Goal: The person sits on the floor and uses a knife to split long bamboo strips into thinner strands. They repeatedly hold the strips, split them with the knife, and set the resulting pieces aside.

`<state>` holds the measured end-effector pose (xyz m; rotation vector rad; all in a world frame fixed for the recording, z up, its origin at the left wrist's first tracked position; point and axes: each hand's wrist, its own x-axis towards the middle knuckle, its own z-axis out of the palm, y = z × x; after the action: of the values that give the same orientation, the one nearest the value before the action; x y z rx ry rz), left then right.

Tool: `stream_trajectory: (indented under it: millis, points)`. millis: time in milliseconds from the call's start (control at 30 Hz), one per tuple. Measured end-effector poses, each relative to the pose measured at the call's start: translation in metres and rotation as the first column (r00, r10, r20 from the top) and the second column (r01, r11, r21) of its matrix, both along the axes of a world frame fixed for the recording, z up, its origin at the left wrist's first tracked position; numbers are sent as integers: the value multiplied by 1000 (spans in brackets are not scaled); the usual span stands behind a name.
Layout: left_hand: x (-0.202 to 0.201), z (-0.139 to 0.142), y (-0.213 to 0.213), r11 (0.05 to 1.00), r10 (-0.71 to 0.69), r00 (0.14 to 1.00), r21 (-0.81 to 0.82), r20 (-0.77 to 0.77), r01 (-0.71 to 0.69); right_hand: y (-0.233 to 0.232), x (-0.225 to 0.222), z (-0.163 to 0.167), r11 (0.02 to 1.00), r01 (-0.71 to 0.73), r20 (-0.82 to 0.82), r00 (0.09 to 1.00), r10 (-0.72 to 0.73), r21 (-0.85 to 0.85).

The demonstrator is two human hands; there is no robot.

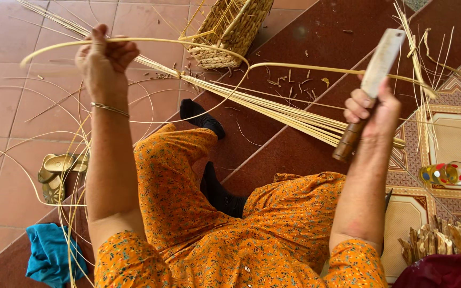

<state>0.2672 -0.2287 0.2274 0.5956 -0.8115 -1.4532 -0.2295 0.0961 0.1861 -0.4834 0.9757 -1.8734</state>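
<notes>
Two bare hands are working a single long cane strip (198, 41) above the lap of a seated person in orange patterned clothing (214, 229). The left hand (104, 60) is clenching around the strip, pinching it against the palm so that it is arching away to the right of the fist. The right hand (372, 109) is gripping the wooden handle of a broad cleaver (375, 74), whose blade is pointing up and away from the knuckles; the strip is passing just beside that blade, and contact between them cannot be told. Below and between both hands, a bundle of straight pale splints (289, 114) is lying slantwise across the dark red floor. Beyond the left hand, a partly woven basket (230, 29) is standing. Near the left elbow, a golden sandal (54, 173) and a blue cloth (49, 253) are lying. Right of the right forearm, a coloured glass (446, 174) is resting on a patterned mat (454, 133).
</notes>
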Motion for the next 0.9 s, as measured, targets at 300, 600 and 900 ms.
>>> stream_trajectory:
  millis: [300,600,900]
  points:
    - [79,-15,-52,979,195,972,77,-130,-186,40,-73,-3,967,115,12,993,-115,-228]
    - [-36,5,14,995,-34,948,83,-315,63,-16,64,14,981,-1,-154,988,-30,-195]
    - [-90,31,58,986,-151,927,11,-344,165,-69,175,-26,969,-242,-2,970,243,58]
